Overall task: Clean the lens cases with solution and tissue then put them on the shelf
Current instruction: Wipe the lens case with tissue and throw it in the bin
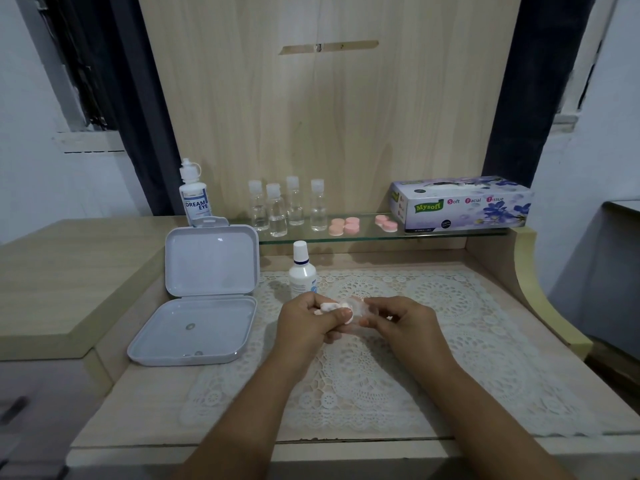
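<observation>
Both hands (pixel 349 318) pinch one tissue-wrapped lens case (pixel 335 308); three pink cases (pixel 344 226) shelved.

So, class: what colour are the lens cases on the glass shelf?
Pink lens cases, on the glass shelf, clearest in the head view.

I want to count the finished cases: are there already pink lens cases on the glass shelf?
Yes, three pink lens cases lie on the glass shelf, between the small clear bottles and the tissue box.

There are 4 small clear bottles (pixel 287 206), 2 white bottles (pixel 193 195), 3 pink lens cases (pixel 344 226), 1 tissue box (pixel 460 204), 1 open grey box (pixel 204 292), and 2 hands (pixel 308 323).
</observation>
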A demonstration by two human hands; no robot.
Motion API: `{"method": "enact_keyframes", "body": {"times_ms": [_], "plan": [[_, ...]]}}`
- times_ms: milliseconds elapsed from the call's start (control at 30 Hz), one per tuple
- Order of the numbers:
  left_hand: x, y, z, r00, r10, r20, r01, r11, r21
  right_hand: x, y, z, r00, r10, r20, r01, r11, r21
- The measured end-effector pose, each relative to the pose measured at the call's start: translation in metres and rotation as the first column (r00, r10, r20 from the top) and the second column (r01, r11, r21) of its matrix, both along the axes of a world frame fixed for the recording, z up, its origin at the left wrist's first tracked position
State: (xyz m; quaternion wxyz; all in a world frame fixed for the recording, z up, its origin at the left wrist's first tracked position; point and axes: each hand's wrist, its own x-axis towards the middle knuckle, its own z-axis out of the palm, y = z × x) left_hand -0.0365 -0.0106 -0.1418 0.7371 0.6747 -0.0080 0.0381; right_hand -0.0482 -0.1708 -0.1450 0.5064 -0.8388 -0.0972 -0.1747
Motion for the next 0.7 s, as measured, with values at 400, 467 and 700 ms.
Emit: {"method": "enact_keyframes", "body": {"times_ms": [400, 467, 700], "plan": [[0.0, -0.003, -0.009, 0.968, 0.012, 0.25, -0.125, 0.89, 0.439, 0.009, -0.002, -0.007, 0.996, -0.035, -0.08, 0.014, 0.966, -0.259], [0.003, -0.004, -0.012, 0.964, -0.039, 0.264, -0.123, 0.812, 0.57, 0.009, -0.002, -0.007, 0.997, -0.027, -0.077, 0.003, 0.957, -0.29], [0.004, -0.005, -0.009, 0.982, -0.027, 0.187, -0.094, 0.79, 0.606, 0.007, -0.001, -0.005, 0.998, 0.01, -0.063, -0.026, 0.963, -0.267]]}}
